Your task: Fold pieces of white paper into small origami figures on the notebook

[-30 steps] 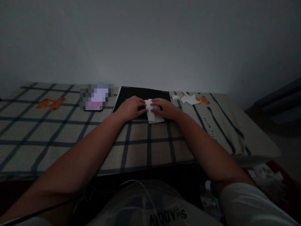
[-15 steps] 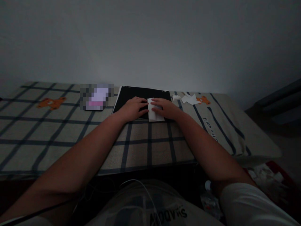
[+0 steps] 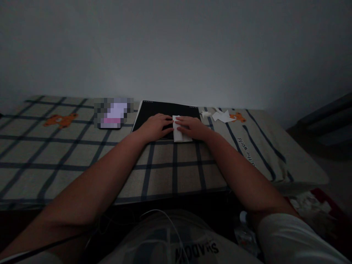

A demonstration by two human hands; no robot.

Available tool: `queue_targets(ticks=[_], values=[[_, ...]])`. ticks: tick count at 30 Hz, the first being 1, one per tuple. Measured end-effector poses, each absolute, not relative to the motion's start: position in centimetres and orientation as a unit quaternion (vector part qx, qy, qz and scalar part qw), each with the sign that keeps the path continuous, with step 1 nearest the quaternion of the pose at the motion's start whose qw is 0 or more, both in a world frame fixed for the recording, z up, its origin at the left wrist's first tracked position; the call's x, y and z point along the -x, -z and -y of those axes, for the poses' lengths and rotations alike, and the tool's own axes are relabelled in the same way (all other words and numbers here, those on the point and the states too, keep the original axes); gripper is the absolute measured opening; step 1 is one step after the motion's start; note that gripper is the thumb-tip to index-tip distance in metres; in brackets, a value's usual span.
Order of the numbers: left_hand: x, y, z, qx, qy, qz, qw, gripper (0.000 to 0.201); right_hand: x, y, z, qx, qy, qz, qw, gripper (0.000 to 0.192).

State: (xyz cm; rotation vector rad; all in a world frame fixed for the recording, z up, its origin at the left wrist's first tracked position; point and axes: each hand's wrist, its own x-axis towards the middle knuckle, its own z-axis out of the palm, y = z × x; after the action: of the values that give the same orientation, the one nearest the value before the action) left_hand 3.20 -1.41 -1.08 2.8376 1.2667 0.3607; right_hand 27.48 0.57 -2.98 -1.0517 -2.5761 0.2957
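Note:
A folded sheet of white paper [image 3: 178,135] lies over the near edge of a black notebook or pad [image 3: 154,109] with punched holes along its far side. My left hand [image 3: 157,127] rests on the black cover, its fingers spread and their tips at the paper's left edge. From the other side, my right hand [image 3: 192,127] lies on the paper with fingers stretched out, covering its right part. Neither hand is closed around anything.
A checked cloth [image 3: 162,172] covers the table. Left of the notebook lies a phone [image 3: 114,115], its screen blurred. On the right are folded white paper pieces [image 3: 223,116]. Below the table are a plastic bottle [image 3: 246,234] and a red container [image 3: 334,205] with crumpled paper.
My right fingers have shifted slightly down and left across the paper, and its folded flap lies a bit flatter. My left hand stays in place.

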Motion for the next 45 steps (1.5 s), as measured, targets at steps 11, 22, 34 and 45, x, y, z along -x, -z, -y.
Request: queue_targets(ticks=[11, 22, 34, 45], values=[[-3.3, 1.0, 1.5, -0.904, -0.11, -0.412, 0.015, 0.045, -27.2, 3.2, -0.5, 0.377, -0.089, 0.908, 0.158, 0.046], [-3.2, 1.1, 1.3, -0.905, -0.125, -0.407, 0.02, 0.041, -26.8, 2.9, -0.2, 0.394, -0.075, 0.905, 0.144, 0.045], [-3.3, 1.0, 1.4, -0.903, -0.131, -0.408, 0.028, 0.037, -26.5, 2.2, 0.4, 0.405, -0.063, 0.906, 0.105, 0.051], [-3.2, 0.9, 1.5, -0.903, -0.129, -0.409, 0.027, 0.043, -26.4, 2.0, 0.7, 0.418, -0.066, 0.898, 0.119, 0.048]])
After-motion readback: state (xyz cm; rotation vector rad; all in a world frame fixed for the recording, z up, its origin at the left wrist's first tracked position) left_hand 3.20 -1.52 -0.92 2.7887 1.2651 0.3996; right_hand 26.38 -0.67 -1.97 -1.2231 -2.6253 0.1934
